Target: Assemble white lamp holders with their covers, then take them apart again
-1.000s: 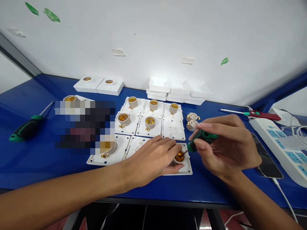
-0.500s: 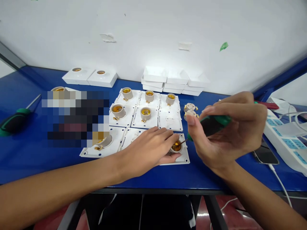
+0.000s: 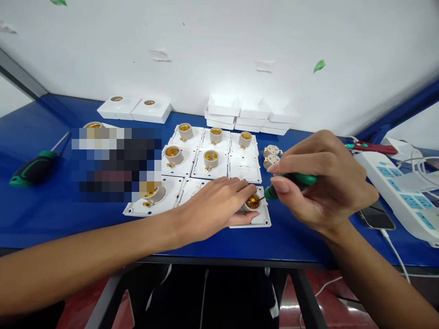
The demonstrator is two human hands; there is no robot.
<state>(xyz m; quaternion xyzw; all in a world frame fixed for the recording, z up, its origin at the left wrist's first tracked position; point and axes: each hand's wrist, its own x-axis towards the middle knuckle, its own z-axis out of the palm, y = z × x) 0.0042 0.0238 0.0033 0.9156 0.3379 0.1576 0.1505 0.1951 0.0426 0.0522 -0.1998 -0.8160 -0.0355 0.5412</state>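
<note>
My left hand (image 3: 219, 205) is closed around a lamp socket (image 3: 253, 202), its thumb and fingers on either side of the ring. The socket sits on a white square base plate (image 3: 264, 218) at the front right of the plates. In my right hand (image 3: 318, 183) is a green and black screwdriver (image 3: 272, 191), tilted, its shaft reaching into the brass-lined socket; the tip is hidden inside. Several more base plates lie in rows behind, most carrying a beige socket such as the middle one (image 3: 211, 159). One plate (image 3: 245, 168) bears no socket. Two loose sockets (image 3: 272, 161) lie upside down nearby.
Several white covers (image 3: 224, 106) are stacked against the wall. Two white lamp holders (image 3: 151, 111) stand at the back left. Another screwdriver (image 3: 36, 169) lies left, beside a blurred patch. A power strip (image 3: 394, 183), a phone (image 3: 376, 215) and a red-handled tool (image 3: 372, 148) are at right.
The screwdriver handle has turned and dropped slightly in my right hand, its fingers shifting around it. My left hand stays on the socket. The whole view has shifted a little.
</note>
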